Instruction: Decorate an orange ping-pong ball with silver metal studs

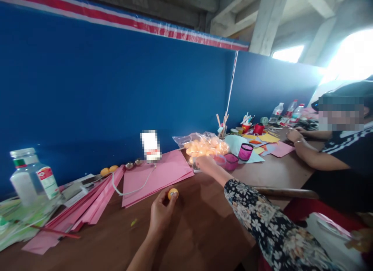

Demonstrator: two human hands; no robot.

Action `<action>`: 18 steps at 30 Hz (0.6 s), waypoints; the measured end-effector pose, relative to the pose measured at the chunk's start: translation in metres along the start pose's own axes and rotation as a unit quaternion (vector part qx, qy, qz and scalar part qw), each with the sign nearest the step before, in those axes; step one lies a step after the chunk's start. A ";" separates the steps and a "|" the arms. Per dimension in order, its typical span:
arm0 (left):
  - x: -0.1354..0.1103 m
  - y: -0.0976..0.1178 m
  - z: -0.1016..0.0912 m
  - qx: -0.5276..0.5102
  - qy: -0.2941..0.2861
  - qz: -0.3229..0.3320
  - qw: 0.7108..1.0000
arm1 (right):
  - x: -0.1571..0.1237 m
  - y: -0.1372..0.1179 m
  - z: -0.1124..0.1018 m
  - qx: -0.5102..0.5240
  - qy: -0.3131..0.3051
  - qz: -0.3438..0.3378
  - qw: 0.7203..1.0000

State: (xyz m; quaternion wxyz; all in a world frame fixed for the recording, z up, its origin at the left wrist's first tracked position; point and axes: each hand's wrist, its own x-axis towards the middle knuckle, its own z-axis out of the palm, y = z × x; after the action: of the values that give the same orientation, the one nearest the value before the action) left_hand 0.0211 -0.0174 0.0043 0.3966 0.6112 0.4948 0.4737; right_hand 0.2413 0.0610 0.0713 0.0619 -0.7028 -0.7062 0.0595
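My left hand (161,212) is closed on a small orange ball (174,191), like a table-tennis ball, just above the brown table. The thumb lies over the ball's front. My right hand (207,165) reaches out to a clear plastic bag (208,143) full of similar orange balls. Its fingertips are at the bag's near side, above a small pale-rimmed thing (197,170) that I cannot make out. The fingers are too small and partly hidden to show whether they grip anything. Beside this hand stand small pink mesh-like cups (231,162).
Pink paper sheets (157,177) lie behind my left hand, with a blurred-out phone-like screen (150,145) and white cable (128,193). Plastic bottles (25,181) stand at left. A blue partition (116,80) runs behind. At right sits another person (344,146), hands over the table.
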 end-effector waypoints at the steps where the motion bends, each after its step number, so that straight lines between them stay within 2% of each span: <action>1: 0.000 0.000 0.000 0.002 -0.002 0.005 1.000 | 0.002 -0.002 0.003 -0.011 -0.005 0.001 1.000; 5: -0.002 0.000 -0.001 0.000 0.002 0.018 1.000 | 0.010 -0.009 0.012 -0.040 -0.012 -0.001 0.999; 10: -0.002 0.003 -0.002 -0.004 0.002 0.013 1.000 | 0.017 -0.012 0.014 -0.054 -0.025 -0.001 0.998; 18: -0.001 -0.001 -0.001 -0.013 0.013 0.012 1.000 | 0.008 -0.012 0.011 -0.053 -0.007 -0.006 0.999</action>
State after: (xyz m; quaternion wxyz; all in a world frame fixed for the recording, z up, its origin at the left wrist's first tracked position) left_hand 0.0196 -0.0182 0.0029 0.3923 0.6053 0.4866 0.4929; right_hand 0.2276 0.0693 0.0627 0.0198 -0.7004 -0.7129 0.0270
